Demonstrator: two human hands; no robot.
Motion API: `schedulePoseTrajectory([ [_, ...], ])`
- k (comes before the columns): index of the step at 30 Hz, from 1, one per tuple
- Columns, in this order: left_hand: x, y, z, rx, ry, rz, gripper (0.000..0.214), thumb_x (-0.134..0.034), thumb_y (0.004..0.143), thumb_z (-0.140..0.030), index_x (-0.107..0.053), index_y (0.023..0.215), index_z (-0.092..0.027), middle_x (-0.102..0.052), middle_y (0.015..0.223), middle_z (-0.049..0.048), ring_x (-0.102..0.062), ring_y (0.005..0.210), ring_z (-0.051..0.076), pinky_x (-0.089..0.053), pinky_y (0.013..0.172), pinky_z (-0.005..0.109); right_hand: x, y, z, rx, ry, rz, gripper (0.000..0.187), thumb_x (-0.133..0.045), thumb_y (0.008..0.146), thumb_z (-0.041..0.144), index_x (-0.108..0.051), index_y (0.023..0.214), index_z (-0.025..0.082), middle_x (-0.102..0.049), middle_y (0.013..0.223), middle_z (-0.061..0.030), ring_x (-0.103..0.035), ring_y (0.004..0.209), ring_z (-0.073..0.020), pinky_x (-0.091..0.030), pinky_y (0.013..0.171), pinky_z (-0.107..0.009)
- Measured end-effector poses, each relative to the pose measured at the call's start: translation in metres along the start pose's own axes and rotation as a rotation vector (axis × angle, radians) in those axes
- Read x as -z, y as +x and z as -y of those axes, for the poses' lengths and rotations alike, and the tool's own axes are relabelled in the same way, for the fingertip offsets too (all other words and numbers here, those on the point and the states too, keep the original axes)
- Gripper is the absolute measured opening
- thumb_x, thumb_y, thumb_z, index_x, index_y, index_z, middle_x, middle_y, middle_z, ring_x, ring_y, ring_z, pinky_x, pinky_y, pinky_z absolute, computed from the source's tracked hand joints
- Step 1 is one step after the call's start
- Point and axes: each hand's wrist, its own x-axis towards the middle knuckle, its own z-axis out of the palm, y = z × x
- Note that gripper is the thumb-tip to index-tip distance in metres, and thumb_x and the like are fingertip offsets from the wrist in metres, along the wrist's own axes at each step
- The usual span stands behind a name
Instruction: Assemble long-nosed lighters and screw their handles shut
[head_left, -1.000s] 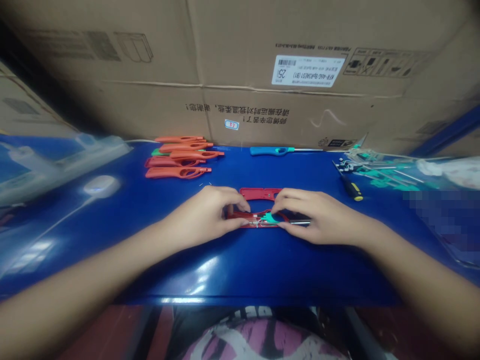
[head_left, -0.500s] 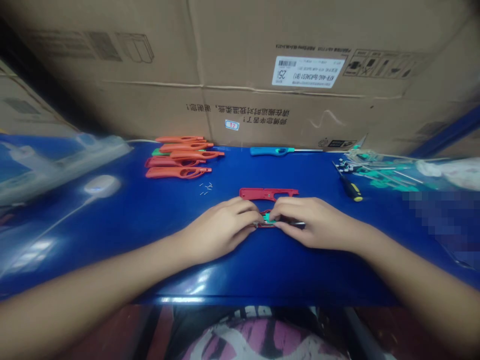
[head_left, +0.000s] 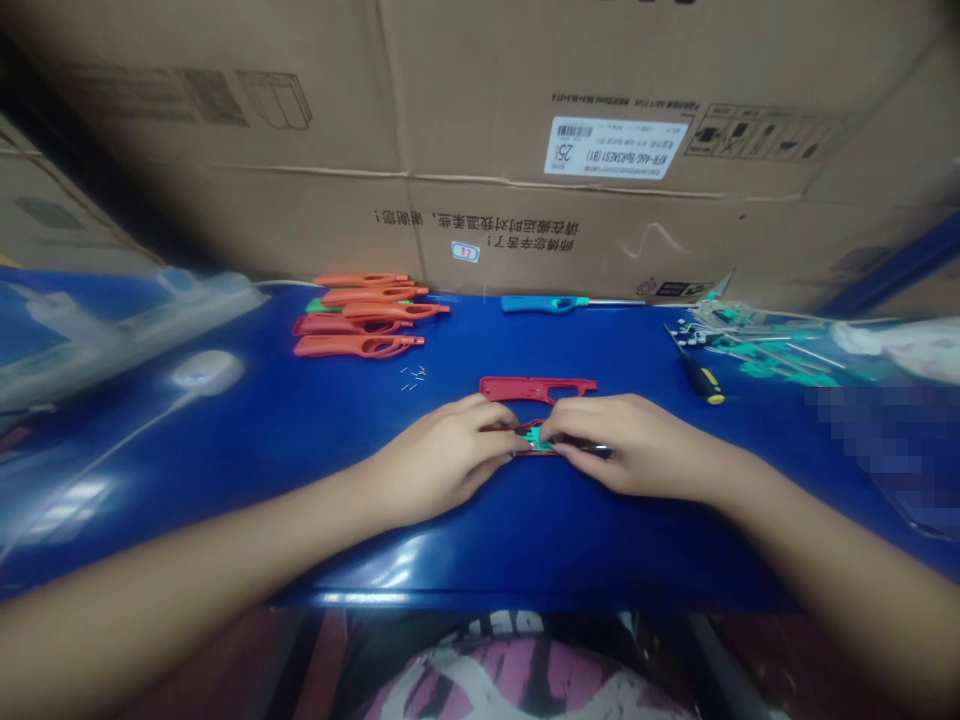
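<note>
Both my hands meet at the middle of the blue table [head_left: 465,540]. My left hand [head_left: 442,455] and my right hand [head_left: 626,440] are closed, fingertips pinched on a red lighter shell half [head_left: 534,449] with a small green part [head_left: 534,436] set in it; most of the shell is hidden under my fingers. A thin metal tube sticks out under my right hand. A second red shell half [head_left: 536,387] lies flat just beyond my fingers, untouched.
Several orange long lighters [head_left: 360,320] lie in a stack at the back left, tiny pins [head_left: 412,377] scattered before them. A blue lighter [head_left: 544,302] rests by the cardboard boxes [head_left: 480,150]. A black-yellow screwdriver [head_left: 697,375] and a pile of green-tipped metal tubes [head_left: 765,345] sit right. A white puck [head_left: 199,370] sits left.
My left hand slid right along the red shell until its fingertips met those of my right hand at the green part, uncovering the pins. Since half a second ago almost nothing moved.
</note>
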Motion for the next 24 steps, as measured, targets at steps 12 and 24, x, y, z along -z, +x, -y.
schedulePoseTrajectory([
  [12, 0.0012, -0.0002, -0.0007, -0.032, 0.024, -0.005, 0.031, -0.046, 0.103, -0.024, -0.07, 0.121, -0.024, -0.065, 0.119, 0.0083, -0.058, 0.106, 0.022, -0.051, 0.092, 0.037, -0.0012, 0.0016, -0.0037, -0.062, 0.116, 0.008, 0.016, -0.051, 0.098, 0.019, -0.064, 0.107, 0.022, -0.07, 0.104, -0.0028, -0.064, 0.089, -0.0155, -0.045, 0.075, -0.027],
  [24, 0.0045, 0.0012, -0.0035, -0.065, 0.073, -0.018, 0.031, -0.05, 0.099, -0.018, -0.07, 0.123, -0.023, -0.066, 0.123, 0.0111, -0.059, 0.106, 0.023, -0.053, 0.092, 0.039, 0.0028, 0.0029, -0.0055, -0.111, 0.225, 0.023, 0.013, -0.054, 0.095, 0.017, -0.064, 0.101, 0.019, -0.069, 0.095, -0.0033, -0.061, 0.078, -0.0141, -0.046, 0.071, -0.026],
])
